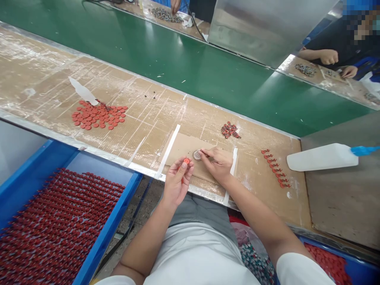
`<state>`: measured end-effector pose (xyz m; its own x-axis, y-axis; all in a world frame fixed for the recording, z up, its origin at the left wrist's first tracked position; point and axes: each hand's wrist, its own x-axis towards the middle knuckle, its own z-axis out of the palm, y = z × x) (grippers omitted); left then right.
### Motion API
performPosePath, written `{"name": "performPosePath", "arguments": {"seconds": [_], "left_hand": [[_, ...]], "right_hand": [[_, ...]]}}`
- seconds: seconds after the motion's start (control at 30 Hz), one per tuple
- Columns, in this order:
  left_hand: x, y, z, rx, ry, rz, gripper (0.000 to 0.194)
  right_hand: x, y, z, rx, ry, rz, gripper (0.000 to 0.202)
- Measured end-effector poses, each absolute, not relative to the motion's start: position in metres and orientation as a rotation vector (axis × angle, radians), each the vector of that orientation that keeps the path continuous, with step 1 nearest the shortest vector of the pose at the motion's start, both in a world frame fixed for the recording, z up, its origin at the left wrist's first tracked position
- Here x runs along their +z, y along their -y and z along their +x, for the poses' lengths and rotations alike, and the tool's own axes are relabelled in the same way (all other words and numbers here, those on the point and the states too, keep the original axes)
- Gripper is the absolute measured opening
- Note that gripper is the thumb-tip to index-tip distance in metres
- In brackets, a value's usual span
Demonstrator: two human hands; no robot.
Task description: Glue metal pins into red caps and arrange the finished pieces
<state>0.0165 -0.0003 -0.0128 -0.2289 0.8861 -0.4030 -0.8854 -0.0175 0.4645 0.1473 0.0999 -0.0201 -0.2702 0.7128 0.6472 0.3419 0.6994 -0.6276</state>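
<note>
Between the thumb and fingers of my left hand point(178, 180) is a small round red disc point(186, 160). My right hand point(219, 163) is closed in a pinch on a small dark red piece point(202, 151), too small to make out fully. Its fingertips are at the edge of a little round clear dish point(196, 155), which lies on a cardboard sheet point(184, 144) taped down with white strips. Beyond my right hand is a small heap of red and black pieces point(229, 129). Farther left lies a pile of red discs point(96, 117).
A white squeeze bottle point(323, 157) with a blue tip lies right, beside a row of red pieces point(276, 169). A blue tray point(109, 221) holds many red pieces at lower left. A green conveyor belt point(133, 47) runs behind; co-workers' hands point(329, 56) are across it.
</note>
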Motion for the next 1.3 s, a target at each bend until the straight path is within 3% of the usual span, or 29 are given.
{"name": "performPosePath", "arguments": {"seconds": [0.23, 0.43, 1.3], "left_hand": [[-0.005, 0.002, 0.022, 1.581, -0.769, -0.012, 0.022], [0.001, 0.005, 0.035, 1.509, -0.764, 0.027, 0.018], [0.001, 0.006, 0.049, 1.510, -0.726, 0.005, 0.019]], "right_hand": [[-0.004, -0.087, 0.151, 0.863, 1.400, -1.054, 0.023], [0.018, -0.055, 0.155, 1.024, 1.285, -1.066, 0.019], [0.008, -0.034, 0.157, 0.868, 1.456, -0.962, 0.020]]}}
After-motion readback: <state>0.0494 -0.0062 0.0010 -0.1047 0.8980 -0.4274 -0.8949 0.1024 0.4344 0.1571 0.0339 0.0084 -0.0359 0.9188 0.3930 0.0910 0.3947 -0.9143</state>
